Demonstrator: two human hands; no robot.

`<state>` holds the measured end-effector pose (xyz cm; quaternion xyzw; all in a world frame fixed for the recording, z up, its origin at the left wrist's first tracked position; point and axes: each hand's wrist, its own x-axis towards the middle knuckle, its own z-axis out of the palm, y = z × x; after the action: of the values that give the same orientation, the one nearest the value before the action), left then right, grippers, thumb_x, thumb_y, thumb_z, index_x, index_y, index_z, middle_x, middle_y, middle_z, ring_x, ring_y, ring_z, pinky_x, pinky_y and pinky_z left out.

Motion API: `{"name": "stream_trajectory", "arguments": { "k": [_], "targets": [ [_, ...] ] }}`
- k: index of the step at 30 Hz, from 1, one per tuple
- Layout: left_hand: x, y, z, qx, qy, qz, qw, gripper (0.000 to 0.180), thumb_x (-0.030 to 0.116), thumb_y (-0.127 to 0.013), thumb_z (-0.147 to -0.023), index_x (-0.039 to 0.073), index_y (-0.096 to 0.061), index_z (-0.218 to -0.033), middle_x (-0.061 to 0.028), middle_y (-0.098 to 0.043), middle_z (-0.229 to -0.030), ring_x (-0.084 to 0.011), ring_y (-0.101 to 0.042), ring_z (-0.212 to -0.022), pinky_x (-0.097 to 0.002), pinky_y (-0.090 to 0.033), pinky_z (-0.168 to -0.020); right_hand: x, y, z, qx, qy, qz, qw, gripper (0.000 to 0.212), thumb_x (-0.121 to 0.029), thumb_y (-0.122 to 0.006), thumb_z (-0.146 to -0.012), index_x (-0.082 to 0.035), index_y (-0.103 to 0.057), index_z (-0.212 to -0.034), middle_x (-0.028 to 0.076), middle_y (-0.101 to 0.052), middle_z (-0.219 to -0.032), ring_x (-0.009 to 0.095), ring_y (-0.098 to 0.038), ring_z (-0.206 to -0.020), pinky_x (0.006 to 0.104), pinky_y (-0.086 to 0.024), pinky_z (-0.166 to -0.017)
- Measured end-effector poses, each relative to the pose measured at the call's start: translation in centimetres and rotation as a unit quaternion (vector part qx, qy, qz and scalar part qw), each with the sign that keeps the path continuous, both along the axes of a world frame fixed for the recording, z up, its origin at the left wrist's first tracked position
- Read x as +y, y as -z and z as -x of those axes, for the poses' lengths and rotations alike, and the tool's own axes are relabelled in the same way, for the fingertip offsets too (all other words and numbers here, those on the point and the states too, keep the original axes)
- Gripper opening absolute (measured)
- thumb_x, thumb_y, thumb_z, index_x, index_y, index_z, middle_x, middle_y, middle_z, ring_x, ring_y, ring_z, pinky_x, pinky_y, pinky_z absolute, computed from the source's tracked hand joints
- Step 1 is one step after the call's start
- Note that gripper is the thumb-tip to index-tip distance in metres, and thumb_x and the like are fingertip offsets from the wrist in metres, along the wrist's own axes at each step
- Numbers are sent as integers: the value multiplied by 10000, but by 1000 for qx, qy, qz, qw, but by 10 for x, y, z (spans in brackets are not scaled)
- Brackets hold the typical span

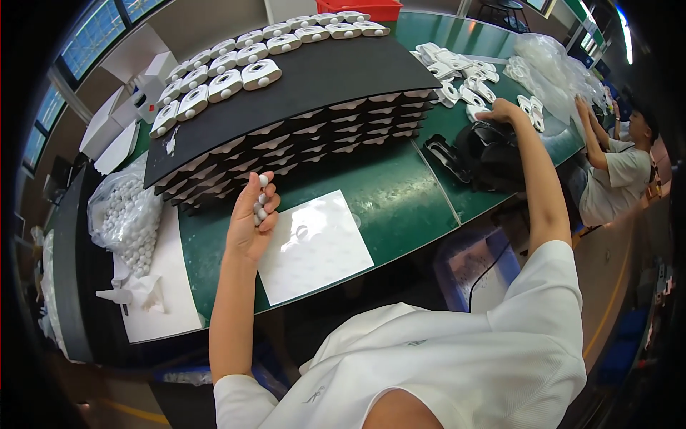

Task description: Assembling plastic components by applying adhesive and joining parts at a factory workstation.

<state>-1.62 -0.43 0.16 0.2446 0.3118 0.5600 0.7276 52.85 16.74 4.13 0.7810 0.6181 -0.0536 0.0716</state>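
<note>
My left hand (pixel 250 222) is raised over the table's near side, its fingers closed round several small white balls (pixel 261 200). One ball sits up at the thumb and fingertip. Out to the right, my right hand (pixel 503 111) has its fingertips on a white plastic part (pixel 474 112) at the near edge of a loose pile of such white parts (pixel 450 64). Rows of similar white parts, each bearing a white ball, stand on the top black board (pixel 314 79) of a stack; more parts show between the boards below.
A plastic bag of white balls (pixel 128 214) lies at left, near a small white nozzle (pixel 114 294). A white sheet (pixel 314 247) covers part of the green table (pixel 400 193). A black bag (pixel 489 154), clear plastic bags (pixel 550 64) and a seated person (pixel 618 171) are at right.
</note>
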Motion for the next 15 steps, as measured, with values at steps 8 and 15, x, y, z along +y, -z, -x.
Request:
{"name": "stream_trajectory", "arguments": {
  "k": [8, 15],
  "targets": [
    [-4, -3, 0, 5, -3, -5, 1000, 338, 227, -572, -863, 19, -497, -1119, -7, -487, -792, -51, -380, -597, -147, -231, -377, -13, 0, 73, 137, -88, -192, 968, 387, -224, -789, -502, 0, -635, -777, 172, -620, -762, 288, -589, -715, 363, -448, -666],
    [1, -4, -4, -13, 25, -57, 998, 365, 119, -539, -868, 54, -459, -1218, -55, -523, -954, -41, -374, -598, -139, -248, -386, -40, 6, 83, 104, -221, -305, 921, 184, -79, -636, -634, 29, -582, -773, 168, -536, -634, 251, -527, -576, 340, -416, -572]
  ]
}}
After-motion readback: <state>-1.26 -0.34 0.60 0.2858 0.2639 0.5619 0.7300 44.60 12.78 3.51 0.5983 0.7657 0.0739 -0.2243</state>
